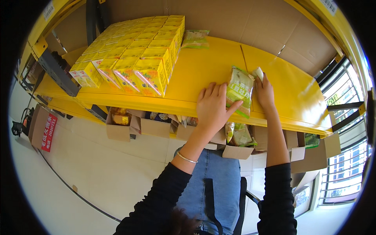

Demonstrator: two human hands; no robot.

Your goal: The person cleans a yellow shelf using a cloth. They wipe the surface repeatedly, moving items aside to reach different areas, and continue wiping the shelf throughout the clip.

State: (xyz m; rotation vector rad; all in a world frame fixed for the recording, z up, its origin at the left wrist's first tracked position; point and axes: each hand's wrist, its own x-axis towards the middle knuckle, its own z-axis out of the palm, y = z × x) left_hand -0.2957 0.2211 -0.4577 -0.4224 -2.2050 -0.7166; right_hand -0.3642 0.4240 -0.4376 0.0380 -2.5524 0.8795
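Observation:
A green and clear plastic packet of sliced bread (pixel 238 91), bearing printed writing, lies near the front edge of the yellow metal shelf (pixel 188 73). My left hand (pixel 213 102) holds its left side, the thumb across the packet's lower front. Just right of the packet, my right hand (pixel 265 91) pinches a small white folded cloth or tissue (pixel 258 73) between thumb and fingers. Another green packet (pixel 196 39) rests at the back of the shelf, against the cardboard backing.
Rows of yellow drink cartons (pixel 149 76) with straws stand on the shelf's left part. Below the front edge are open cardboard boxes (pixel 154 126) holding packaged goods, including green packets (pixel 242 136). A dark shelf upright (pixel 58 72) rises at left. Barred windows (pixel 343 173) are at right.

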